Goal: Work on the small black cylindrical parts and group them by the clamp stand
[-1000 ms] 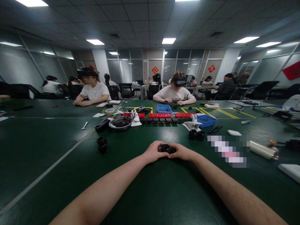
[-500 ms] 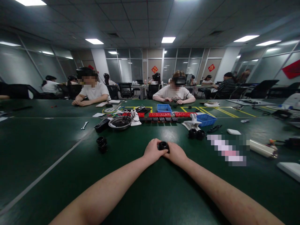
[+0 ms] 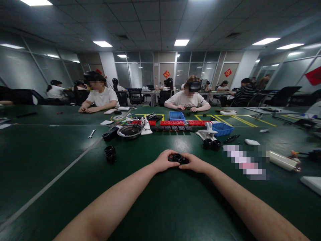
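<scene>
The largest thing was the green table (image 3: 150, 207), wide and spread to both sides. At its far side sat two persons in white shirts, one on the left (image 3: 102, 97) and one near the middle (image 3: 188, 100). Before them, to the right, a white stand (image 3: 207, 132) stood just beside a blue box (image 3: 223, 132). The left hand (image 3: 164, 161) and the right hand (image 3: 193, 163) met at the near middle of the table. Two black rings (image 3: 216, 145) lay at the right near the stand, and a black pair (image 3: 110, 154) was on the left. The smallest was the black part (image 3: 177, 157), between both hands, its round opening upward (whether it touched the table, I could not tell). The fingers of both hands curved around it, thumbs at its near side. In my judgement, the step in hand was two-handed handling of this part, and the next move called for steady, even holding.
</scene>
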Demonstrator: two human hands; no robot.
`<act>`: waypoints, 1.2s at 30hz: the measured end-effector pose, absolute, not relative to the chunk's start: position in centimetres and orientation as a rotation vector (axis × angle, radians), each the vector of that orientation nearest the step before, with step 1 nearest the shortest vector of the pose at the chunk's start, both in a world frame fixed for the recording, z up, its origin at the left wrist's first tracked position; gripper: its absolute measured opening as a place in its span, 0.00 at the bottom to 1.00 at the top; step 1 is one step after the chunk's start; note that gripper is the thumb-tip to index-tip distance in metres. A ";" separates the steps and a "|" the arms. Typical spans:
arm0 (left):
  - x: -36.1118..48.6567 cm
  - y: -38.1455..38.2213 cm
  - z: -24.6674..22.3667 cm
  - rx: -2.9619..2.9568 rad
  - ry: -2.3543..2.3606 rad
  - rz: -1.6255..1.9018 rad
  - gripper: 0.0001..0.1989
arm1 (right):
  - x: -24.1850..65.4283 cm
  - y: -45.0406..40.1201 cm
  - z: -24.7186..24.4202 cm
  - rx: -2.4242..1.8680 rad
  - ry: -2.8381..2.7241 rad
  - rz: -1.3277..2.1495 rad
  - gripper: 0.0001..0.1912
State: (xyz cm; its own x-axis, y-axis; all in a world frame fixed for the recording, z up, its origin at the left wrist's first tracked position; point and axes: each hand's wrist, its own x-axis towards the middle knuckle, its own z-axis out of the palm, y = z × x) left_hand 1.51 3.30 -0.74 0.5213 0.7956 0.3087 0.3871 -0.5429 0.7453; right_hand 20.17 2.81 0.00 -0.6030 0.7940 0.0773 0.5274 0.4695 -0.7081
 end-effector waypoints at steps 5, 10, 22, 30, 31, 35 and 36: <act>1.5 3.1 -0.6 2.153 0.960 0.860 0.21 | 20.2 2.8 0.2 -1.083 -2.297 1.009 0.19; 1.5 3.2 -0.7 2.147 0.968 0.858 0.21 | 20.2 2.8 0.1 -1.122 -2.300 0.979 0.18; 1.6 3.3 -1.0 2.144 0.977 0.872 0.21 | 20.3 2.8 0.3 -1.108 -2.280 1.074 0.16; 1.8 3.1 -0.8 2.143 0.987 0.883 0.21 | 20.4 3.1 -0.3 -1.188 -2.267 0.967 0.15; 1.9 3.0 -0.8 2.136 1.005 0.887 0.21 | 20.3 3.1 -0.3 -1.217 -2.268 0.926 0.15; 2.5 2.4 -0.9 2.094 1.147 0.946 0.20 | 19.4 2.8 -0.7 -1.437 -2.263 0.616 0.17; 2.7 2.3 -1.0 2.079 1.201 0.973 0.19 | 19.1 2.6 -0.8 -1.509 -2.249 0.519 0.18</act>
